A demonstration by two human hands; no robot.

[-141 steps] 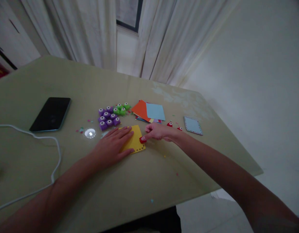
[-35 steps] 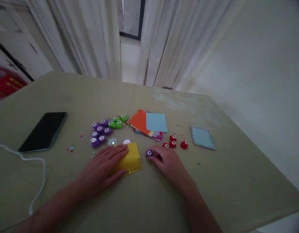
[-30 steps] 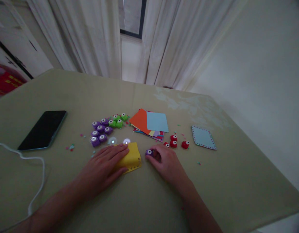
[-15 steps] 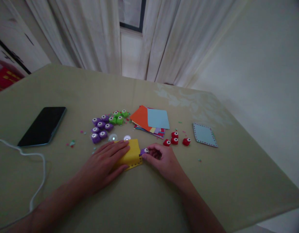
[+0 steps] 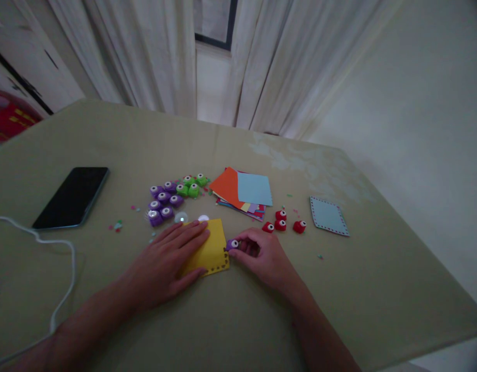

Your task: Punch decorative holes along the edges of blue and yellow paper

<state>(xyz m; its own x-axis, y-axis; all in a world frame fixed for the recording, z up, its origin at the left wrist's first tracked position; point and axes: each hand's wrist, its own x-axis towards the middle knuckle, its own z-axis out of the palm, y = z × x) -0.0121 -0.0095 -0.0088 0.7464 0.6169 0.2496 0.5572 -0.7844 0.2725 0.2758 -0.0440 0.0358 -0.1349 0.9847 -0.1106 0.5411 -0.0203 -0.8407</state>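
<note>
On the greenish tabletop (image 5: 222,320), the left hand (image 5: 164,266) lies spread over the yellow paper (image 5: 215,243) while the right hand (image 5: 267,261) pinches a purple craft punch (image 5: 231,245) at its right edge. Loose pressure from the left hand could let the paper skew, and a tilted punch beside the existing cutouts (image 5: 217,267) could make holes overlap or tear the narrow margin.

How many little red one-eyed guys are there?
4: three red ones bunched just beyond the right hand, one between them and the dotted blue card. That hand might hide more.
</note>
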